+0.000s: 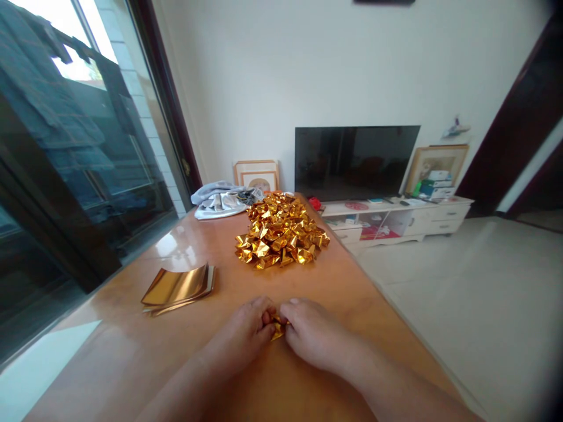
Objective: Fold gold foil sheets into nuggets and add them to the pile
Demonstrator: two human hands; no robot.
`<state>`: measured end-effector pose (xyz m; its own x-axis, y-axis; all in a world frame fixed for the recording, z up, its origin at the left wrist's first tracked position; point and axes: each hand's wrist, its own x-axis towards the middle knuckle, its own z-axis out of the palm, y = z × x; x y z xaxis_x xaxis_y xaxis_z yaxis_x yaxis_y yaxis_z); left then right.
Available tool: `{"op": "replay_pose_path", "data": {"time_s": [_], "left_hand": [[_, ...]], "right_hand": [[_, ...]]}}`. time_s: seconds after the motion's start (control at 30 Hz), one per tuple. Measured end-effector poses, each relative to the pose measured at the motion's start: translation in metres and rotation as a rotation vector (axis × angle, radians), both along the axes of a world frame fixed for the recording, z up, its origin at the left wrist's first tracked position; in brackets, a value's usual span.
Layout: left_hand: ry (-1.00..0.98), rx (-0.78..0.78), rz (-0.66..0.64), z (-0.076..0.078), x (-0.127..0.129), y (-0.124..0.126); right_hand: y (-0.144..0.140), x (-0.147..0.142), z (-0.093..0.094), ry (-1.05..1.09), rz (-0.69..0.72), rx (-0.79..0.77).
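Observation:
Between my two hands, low over the near part of the wooden table (281,387), is a small piece of gold foil paper (277,332), partly folded. My left hand (253,325) grips its left side with curled fingers. On the other side my right hand (310,331) pinches it between thumb and fingers. Much of the foil is hidden by the fingers. Farther up the table lies a heap of folded gold foil pieces (284,231). A stack of flat gold foil sheets (178,287), curling at the edges, rests to the left of my hands.
Grey-white cloth (224,199) lies bunched at the table's far left. Beyond the table, a television (354,164) stands on a white low cabinet (440,220) by the wall. A glass sliding door (88,135) borders the left side. Pale floor (461,281) extends along the right.

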<state>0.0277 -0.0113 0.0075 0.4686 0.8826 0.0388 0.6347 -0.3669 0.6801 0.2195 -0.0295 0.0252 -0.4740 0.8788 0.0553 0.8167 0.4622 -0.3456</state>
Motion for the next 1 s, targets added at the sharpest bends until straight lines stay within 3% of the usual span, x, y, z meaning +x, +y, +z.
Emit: {"op": "replay_pose_path", "data": {"time_s": [0.13,0.3,0.5,0.73,1.0], "left_hand": [[-0.054,0.002,0.000,-0.006,-0.005,0.003],[-0.104,0.123,0.182,-0.013,-0.015,0.015],[0.160,0.275,0.253,-0.009,-0.017,0.020],[0.173,0.219,0.249,-0.008,-0.019,0.022],[-0.181,-0.075,0.238,-0.005,-0.015,0.020]], "right_hand": [[-0.001,0.000,0.001,-0.004,-0.006,0.014],[-0.001,0.000,0.003,-0.015,-0.012,0.011],[0.000,0.000,0.001,0.001,-0.019,0.005],[0.004,0.000,-0.005,0.043,-0.020,0.022],[0.007,0.000,-0.010,0.112,-0.066,-0.005]]}}
